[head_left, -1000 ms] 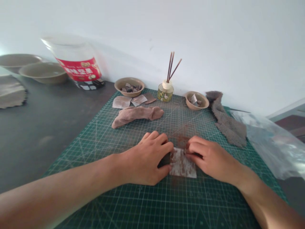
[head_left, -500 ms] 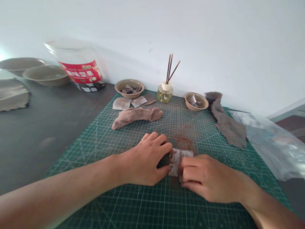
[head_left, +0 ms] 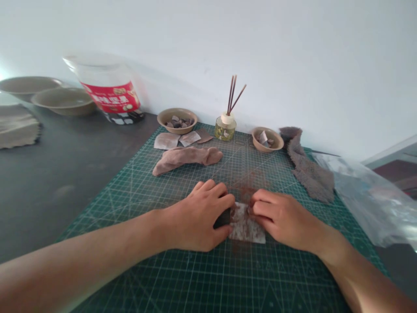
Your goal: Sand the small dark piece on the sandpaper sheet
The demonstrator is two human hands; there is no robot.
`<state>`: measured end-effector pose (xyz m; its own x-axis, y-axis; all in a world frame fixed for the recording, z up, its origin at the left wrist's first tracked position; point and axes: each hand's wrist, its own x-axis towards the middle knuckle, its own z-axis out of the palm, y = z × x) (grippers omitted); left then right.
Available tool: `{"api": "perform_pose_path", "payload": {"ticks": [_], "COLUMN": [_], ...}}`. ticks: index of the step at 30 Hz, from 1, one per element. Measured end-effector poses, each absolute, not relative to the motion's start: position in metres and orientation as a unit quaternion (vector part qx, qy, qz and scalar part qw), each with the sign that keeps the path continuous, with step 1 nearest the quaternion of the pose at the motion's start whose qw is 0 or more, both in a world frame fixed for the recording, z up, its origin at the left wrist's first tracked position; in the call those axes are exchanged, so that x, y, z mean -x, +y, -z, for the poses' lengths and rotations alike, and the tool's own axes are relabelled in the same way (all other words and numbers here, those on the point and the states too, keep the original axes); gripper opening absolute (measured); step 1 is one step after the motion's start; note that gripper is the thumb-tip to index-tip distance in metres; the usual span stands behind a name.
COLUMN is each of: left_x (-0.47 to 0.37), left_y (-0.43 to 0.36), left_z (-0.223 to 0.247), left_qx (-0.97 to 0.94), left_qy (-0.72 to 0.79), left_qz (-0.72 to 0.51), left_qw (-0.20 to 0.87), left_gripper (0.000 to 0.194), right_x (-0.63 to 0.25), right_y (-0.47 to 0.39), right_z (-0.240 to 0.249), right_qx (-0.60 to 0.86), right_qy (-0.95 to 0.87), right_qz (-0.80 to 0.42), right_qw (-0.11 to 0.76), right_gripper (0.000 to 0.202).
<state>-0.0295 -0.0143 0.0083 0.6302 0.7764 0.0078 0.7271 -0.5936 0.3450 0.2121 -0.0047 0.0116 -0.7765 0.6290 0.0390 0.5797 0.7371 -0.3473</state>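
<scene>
1. Here's the white sheet (head_left: 247,230), streaked reddish-brown, lying flat on the green cutting mat (head_left: 182,278), right between both hands.
2. At the sheet's nine o'clock, the left hand (head_left: 205,217) arches low, thumb and fingertips spread along that edge; whether it grips anything beneath, I can't tell.
3. Over at two to three o'clock, the right hand (head_left: 286,219) has its fingers curled in, tips touching the sheet; what they might be holding is hidden.
4. Reddish-brown dust (head_left: 245,191) stains the mat at twelve o'clock, just beyond the sheet.
5. Out at ten o'clock lies a crumpled pinkish-brown cloth (head_left: 187,159), well apart from the hands.
6. And at two o'clock, a fuzzy grey strip (head_left: 311,176) sprawls near the clear plastic bag (head_left: 371,195).
</scene>
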Motion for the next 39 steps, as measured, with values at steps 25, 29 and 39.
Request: {"api": "perform_pose_path", "payload": {"ticks": [25,29,39], "left_x": [0.03,0.03,0.029], "left_y": [-0.015,-0.015,-0.016], "left_z": [-0.011,-0.011,-0.011], "left_qx": [-0.892,-0.89,-0.887], "left_qy": [0.421,0.424,0.427], "left_qz": [-0.082,-0.086,-0.087], "left_qw": [0.144,0.144,0.15], "left_gripper": [0.028,0.028,0.029], "right_x": [-0.214,-0.218,-0.216], "right_y": [0.004,0.004,0.002], "right_z": [-0.01,-0.016,-0.013], "right_qx": [0.308,0.322,0.325], "right_qy": [-0.939,-0.925,-0.913], "right_qz": [-0.131,-0.195,-0.236], "right_qw": [0.085,0.059,0.069], "right_gripper": [0.016,0.015,0.017]}}
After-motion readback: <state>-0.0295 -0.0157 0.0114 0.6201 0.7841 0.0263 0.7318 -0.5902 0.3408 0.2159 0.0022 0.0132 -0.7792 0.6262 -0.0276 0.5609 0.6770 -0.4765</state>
